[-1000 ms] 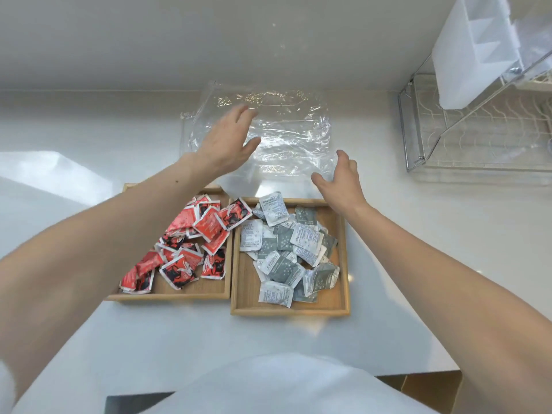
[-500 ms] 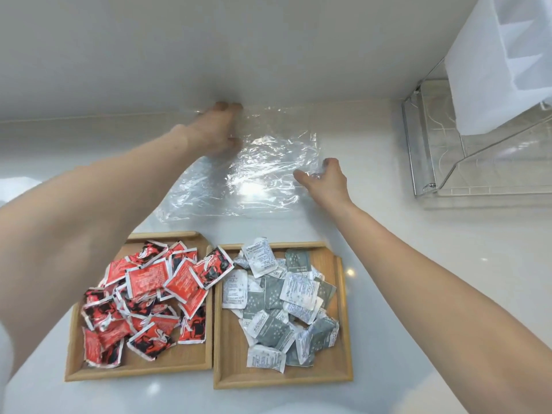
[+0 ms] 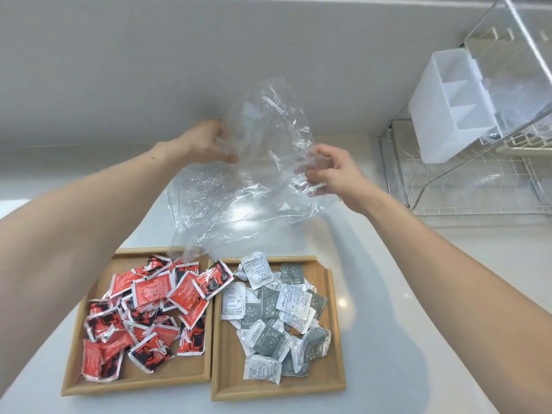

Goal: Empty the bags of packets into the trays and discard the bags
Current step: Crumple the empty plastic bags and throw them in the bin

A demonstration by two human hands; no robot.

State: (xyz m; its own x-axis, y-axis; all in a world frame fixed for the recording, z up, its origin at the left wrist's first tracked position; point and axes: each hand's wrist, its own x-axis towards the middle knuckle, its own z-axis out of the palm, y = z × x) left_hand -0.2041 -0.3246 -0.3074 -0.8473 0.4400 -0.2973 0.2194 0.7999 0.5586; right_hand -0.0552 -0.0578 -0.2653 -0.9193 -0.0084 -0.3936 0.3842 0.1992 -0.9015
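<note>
Both my hands hold crumpled clear plastic bags (image 3: pixel 239 192) lifted off the white counter, behind the trays. My left hand (image 3: pixel 206 141) grips the upper left part of the plastic and my right hand (image 3: pixel 328 171) pinches its right edge. The plastic's lower corner hangs down to the back rim of the left wooden tray (image 3: pixel 134 380), which holds several red and black packets (image 3: pixel 149 309). Beside it on the right, the other wooden tray (image 3: pixel 277 389) holds several grey and white packets (image 3: pixel 277 312). I cannot tell how many bags are in the bundle.
A wire dish rack (image 3: pixel 466 186) stands at the right on the counter, with a white divided plastic holder (image 3: pixel 448 106) hanging on it. A grey wall (image 3: pixel 149 70) runs behind the counter. Bare white counter (image 3: pixel 418 294) lies right of the trays.
The clear plastic lay flat on the counter under my hands before. Now both hands have closed on it and lifted it up, crumpling it.
</note>
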